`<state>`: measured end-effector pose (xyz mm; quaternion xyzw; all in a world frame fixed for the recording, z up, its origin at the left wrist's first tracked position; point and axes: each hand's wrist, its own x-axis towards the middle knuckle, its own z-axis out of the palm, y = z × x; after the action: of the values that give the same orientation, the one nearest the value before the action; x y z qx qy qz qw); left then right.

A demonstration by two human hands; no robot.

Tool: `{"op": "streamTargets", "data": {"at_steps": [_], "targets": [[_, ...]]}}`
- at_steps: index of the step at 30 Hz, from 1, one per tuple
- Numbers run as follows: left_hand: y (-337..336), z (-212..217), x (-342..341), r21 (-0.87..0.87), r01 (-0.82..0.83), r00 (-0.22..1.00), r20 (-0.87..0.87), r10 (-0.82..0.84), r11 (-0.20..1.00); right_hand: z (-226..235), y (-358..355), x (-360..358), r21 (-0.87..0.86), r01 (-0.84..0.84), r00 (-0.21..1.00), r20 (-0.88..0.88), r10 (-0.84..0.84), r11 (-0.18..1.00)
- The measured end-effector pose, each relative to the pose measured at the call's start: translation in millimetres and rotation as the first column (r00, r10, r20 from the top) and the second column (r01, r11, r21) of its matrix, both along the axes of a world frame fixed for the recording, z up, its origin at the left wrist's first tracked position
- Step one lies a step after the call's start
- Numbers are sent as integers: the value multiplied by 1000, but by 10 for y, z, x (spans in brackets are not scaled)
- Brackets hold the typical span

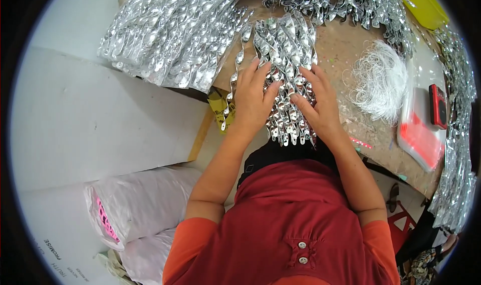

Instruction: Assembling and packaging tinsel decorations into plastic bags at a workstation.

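Several shiny silver twisted strips [284, 39] lie side by side in a bundle at the near edge of the brown table, their lower ends hanging over it. My left hand [254, 97] rests along the bundle's left side, fingers apart. On the right side, my right hand [321, 102] lies with its fingers spread over the strips. Neither hand is closed round anything. A single silver twisted strip [239, 59] lies loose to the left of my left hand and dangles past the table edge.
Bagged silver strips [170, 34] cover the table's far left; more silver strips [345, 2] heap at the back. To the right are tangled white string [381, 82], clear plastic bags [413, 127], a red-and-black device [438, 106] and a yellow container [426, 7]. Wrapped bundles [145, 202] lie lower left.
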<state>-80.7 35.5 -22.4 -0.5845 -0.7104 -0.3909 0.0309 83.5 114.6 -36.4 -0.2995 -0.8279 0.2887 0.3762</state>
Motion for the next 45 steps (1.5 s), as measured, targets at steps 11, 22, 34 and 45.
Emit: {"op": "streamTargets", "data": {"at_steps": [11,22,34,45], "targets": [[20,-7,224,-5,176,878,453,-155,984,169,-92,334,-140,-33,999,14,36,990],[155,-130,632,102,228,874,417,-250,968,52,-228,375,21,134,991,-9,-133,991],[106,-21,542,82,249,842,474,-258,965,80,-93,443,-101,96,995,-23,-99,990],[22,-84,566,31,221,890,403,-215,975,180,-160,458,-140,9,1000,7,-8,990]]}}
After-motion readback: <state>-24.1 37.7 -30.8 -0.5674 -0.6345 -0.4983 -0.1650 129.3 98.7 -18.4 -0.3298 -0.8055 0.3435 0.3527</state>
